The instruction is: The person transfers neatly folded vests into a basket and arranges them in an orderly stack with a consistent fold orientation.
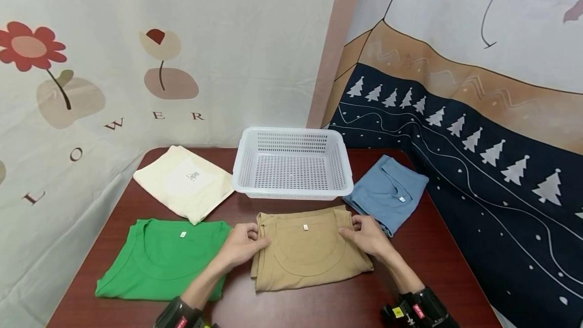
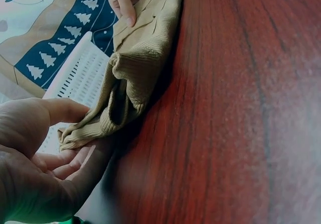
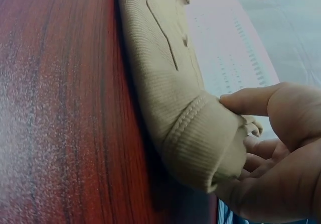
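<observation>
A folded tan shirt (image 1: 309, 252) with a small white neck label lies on the table just in front of a white plastic basket. My left hand (image 1: 243, 243) pinches its left edge, the thumb on top and the fingers under the folded layers, as the left wrist view shows. At the opposite edge my right hand (image 1: 368, 237) pinches the shirt between thumb and fingers. In the right wrist view the thumb (image 3: 246, 101) presses the cloth from above, with the other fingers partly hidden beneath. The shirt's near side rests on or close to the tabletop.
The white basket (image 1: 291, 194) stands behind the tan shirt, with nothing inside. A folded green shirt (image 1: 159, 262) lies at left, a cream one (image 1: 182, 183) behind it, and a blue garment (image 1: 387, 191) at right. Printed curtains hang behind the dark red table (image 1: 423, 252).
</observation>
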The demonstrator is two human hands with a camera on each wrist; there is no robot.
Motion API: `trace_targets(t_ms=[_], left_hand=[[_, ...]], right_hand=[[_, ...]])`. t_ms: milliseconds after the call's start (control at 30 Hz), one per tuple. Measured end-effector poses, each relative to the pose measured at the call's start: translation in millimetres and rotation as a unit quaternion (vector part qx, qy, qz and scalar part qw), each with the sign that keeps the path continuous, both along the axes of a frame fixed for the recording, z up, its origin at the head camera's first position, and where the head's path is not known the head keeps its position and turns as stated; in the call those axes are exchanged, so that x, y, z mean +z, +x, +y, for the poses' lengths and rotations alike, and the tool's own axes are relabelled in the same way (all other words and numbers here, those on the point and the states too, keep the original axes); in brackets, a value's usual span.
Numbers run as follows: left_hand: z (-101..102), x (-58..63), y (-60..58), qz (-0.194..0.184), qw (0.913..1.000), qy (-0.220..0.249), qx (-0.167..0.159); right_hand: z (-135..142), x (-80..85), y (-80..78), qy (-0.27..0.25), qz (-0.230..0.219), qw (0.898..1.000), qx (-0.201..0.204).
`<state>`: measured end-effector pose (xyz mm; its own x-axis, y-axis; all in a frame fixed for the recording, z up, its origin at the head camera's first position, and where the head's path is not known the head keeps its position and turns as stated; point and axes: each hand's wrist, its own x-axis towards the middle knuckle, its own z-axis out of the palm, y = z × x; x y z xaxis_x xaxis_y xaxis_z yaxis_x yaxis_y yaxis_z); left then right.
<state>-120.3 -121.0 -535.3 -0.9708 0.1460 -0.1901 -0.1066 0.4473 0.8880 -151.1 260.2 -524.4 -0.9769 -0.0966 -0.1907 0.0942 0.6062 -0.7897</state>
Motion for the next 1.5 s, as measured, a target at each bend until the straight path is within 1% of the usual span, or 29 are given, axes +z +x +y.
trace_targets(t_ms=[33, 67, 133, 167, 233, 267, 300, 333, 400, 500, 633, 767, 833, 1033, 1200, 1300, 1500], left_hand=[[-0.8, -2.5, -0.6, 0.010, 0.9999, 0.009, -0.004], [-2.5, -8.1, -2.5, 0.016, 0.9997, 0.015, -0.009], [-7.1, -24.0, -7.7, 0.027, 0.9991, 0.027, -0.021], [-9.1, -31.1, -9.2, 0.042, 0.9981, 0.034, -0.029], [-13.2, -48.1, -15.6, 0.039, 0.9980, 0.040, -0.030], [-14.7, -54.1, -18.1, 0.030, 0.9983, 0.041, -0.029], [-15.2, -56.6, -18.9, 0.028, 0.9984, 0.042, -0.028], [-15.1, -56.1, -19.0, 0.025, 0.9985, 0.041, -0.026], [-14.7, -49.7, -17.8, 0.013, 0.9987, 0.042, -0.023], [-11.2, -23.3, -8.6, 0.022, 0.9984, 0.043, -0.029], [-8.7, 11.6, 3.7, 0.016, 0.9981, 0.052, -0.028], [-10.4, 29.0, 7.9, -0.002, 0.9990, 0.042, -0.017], [-12.0, 33.6, 8.5, -0.005, 0.9991, 0.039, -0.014], [-18.2, 42.3, 8.5, 0.005, 0.9993, 0.036, -0.007], [-21.3, 51.9, 7.6, 0.017, 0.9982, 0.055, -0.019], [-22.7, 58.9, 6.6, 0.029, 0.9975, 0.061, -0.019], [-25.6, 67.8, 1.8, 0.047, 0.9975, 0.052, -0.004]], right_hand=[[0.6, -0.1, 0.2, -0.005, -0.002, 1.000, 0.000], [1.1, -0.1, 0.4, -0.010, -0.003, 1.000, 0.000], [1.7, 0.8, 1.2, -0.014, -0.006, 1.000, 0.002], [2.0, 1.2, 1.6, -0.013, -0.006, 1.000, 0.004], [2.3, 1.9, 2.8, -0.014, -0.009, 1.000, 0.008], [2.5, 2.2, 3.4, -0.015, -0.009, 1.000, 0.010], [2.9, 2.3, 3.8, -0.015, -0.010, 1.000, 0.013], [3.3, 2.3, 4.3, -0.016, -0.011, 1.000, 0.015], [3.8, 2.4, 5.4, -0.019, -0.012, 1.000, 0.018], [4.4, 3.3, 7.1, -0.027, -0.011, 0.999, 0.024], [2.9, 9.1, 10.9, -0.035, -0.005, 0.999, 0.034], [0.8, 19.0, 15.4, -0.043, 0.000, 0.998, 0.041], [0.1, 24.3, 17.3, -0.051, 0.000, 0.998, 0.044], [-1.3, 37.9, 21.0, -0.078, 0.005, 0.995, 0.056], [-2.7, 48.0, 21.0, -0.098, 0.003, 0.994, 0.055], [-3.4, 54.4, 20.9, -0.109, -0.002, 0.993, 0.051], [-4.2, 65.7, 20.0, -0.115, 0.003, 0.992, 0.057]])
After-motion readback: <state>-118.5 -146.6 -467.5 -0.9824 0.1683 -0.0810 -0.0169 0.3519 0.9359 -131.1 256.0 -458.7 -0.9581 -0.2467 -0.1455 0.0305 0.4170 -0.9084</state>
